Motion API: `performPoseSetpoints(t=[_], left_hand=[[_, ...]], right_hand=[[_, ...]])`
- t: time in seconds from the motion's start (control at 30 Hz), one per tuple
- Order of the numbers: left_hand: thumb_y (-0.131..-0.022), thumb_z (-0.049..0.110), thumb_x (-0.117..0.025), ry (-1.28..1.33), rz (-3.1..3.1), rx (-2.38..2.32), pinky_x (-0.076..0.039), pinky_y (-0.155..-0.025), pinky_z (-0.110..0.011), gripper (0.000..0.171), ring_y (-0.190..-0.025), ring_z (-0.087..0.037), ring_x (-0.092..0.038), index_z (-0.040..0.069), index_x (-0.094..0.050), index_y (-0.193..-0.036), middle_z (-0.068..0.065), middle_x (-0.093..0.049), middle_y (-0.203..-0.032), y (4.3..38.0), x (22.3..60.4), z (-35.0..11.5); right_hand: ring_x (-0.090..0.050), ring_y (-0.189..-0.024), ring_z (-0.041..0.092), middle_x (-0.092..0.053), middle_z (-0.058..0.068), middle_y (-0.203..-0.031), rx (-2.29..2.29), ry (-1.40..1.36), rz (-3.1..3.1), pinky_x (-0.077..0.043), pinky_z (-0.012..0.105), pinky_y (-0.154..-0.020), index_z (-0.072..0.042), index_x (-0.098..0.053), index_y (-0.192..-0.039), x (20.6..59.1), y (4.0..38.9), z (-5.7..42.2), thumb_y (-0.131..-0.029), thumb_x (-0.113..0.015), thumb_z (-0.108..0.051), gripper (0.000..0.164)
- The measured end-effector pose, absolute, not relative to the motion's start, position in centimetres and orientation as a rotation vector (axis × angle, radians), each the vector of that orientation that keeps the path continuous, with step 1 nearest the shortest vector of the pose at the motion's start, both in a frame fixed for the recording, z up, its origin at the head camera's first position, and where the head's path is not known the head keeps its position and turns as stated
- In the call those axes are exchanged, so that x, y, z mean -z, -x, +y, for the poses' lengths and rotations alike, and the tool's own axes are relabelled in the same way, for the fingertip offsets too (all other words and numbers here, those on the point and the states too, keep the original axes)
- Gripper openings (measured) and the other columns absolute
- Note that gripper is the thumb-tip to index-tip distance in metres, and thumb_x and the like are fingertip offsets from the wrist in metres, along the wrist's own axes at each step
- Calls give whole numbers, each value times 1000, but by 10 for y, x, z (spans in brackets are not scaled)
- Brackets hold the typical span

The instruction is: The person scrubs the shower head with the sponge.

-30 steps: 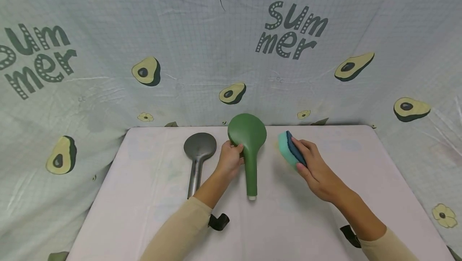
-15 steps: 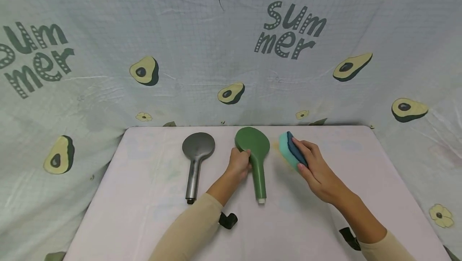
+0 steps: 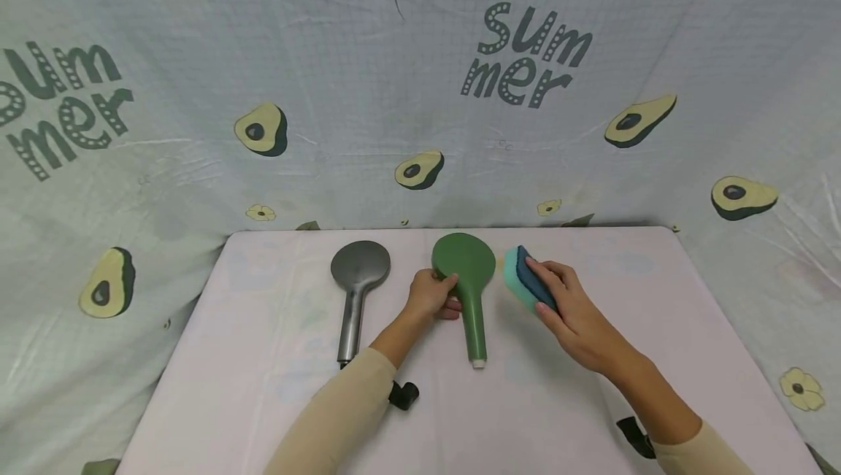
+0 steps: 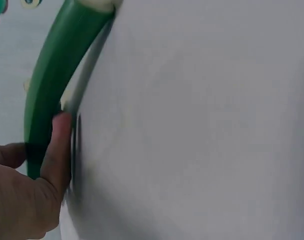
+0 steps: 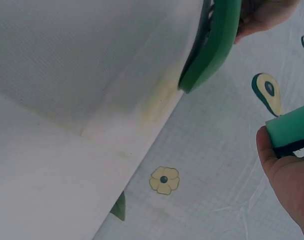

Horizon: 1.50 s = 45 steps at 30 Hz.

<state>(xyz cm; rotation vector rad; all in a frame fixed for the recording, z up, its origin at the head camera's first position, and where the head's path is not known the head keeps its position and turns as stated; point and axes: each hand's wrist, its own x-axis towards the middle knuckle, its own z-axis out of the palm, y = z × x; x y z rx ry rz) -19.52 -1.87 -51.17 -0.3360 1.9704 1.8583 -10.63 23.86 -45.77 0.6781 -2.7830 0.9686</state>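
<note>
A narrow gap is lying between the heads of the green shower head and the sponge in the right hand; wider room is opening lower down, between the green handle and the right forearm. The left hand and its forearm are blocking the space beside the gray shower head. Left of that, a broad strip of table is offering passage. Behind, printed cloth is standing as a wall.

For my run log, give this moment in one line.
left hand: holds green shower head; right hand: holds teal-and-blue sponge; gray shower head: on table
</note>
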Motion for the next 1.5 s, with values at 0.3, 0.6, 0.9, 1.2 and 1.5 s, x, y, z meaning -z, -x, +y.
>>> performPoseSetpoints(t=[0.3, 0.6, 0.9, 1.2, 1.5], left_hand=[[-103, 20, -66, 342, 2095, -1804, -62, -51, -37, 52, -50, -23, -70, -4, -34, -137, -23, -70, -82, 195, 516, -35], [-104, 20, -64, 211, 2135, -1811, -65, -68, -37, 44, -81, -33, -77, -8, -46, -133, -24, -64, -113, 192, 484, -73], [-104, 21, -63, 85, 2295, -1716, -64, -83, -42, 34, -109, -43, -70, -5, -58, -125, -29, -64, -120, 191, 463, -121], [-105, 23, -61, -17, 2474, -1490, -64, -80, -38, 38, -103, -39, -71, -7, -57, -129, -24, -62, -119, 175, 459, -169], [-100, 30, -68, 59, 2678, -1237, -51, -61, -28, 37, -72, -19, -63, -5, -62, -113, -15, -67, -96, 169, 471, -198]], right_hand=[[-45, -131, 33, -32, 18, -154, -976, -702, -2809, -45, 60, -102, -22, -22, -165, 458, 103, 232, -107, -54, -16, 67], [-46, -131, 28, -34, 14, -153, -949, -729, -2796, -46, 56, -102, -23, -25, -164, 457, 105, 228, -106, -57, -18, 66], [-47, -133, 29, -33, 13, -154, -997, -788, -2807, -47, 57, -105, -25, -25, -164, 452, 111, 212, -107, -55, -20, 64], [-48, -134, 27, -36, 9, -153, -1032, -829, -2828, -48, 56, -107, -29, -25, -164, 454, 114, 193, -109, -53, -26, 62], [-48, -135, 26, -36, 8, -152, -1086, -897, -2828, -46, 55, -110, -29, -27, -163, 456, 114, 176, -109, -52, -29, 60]])
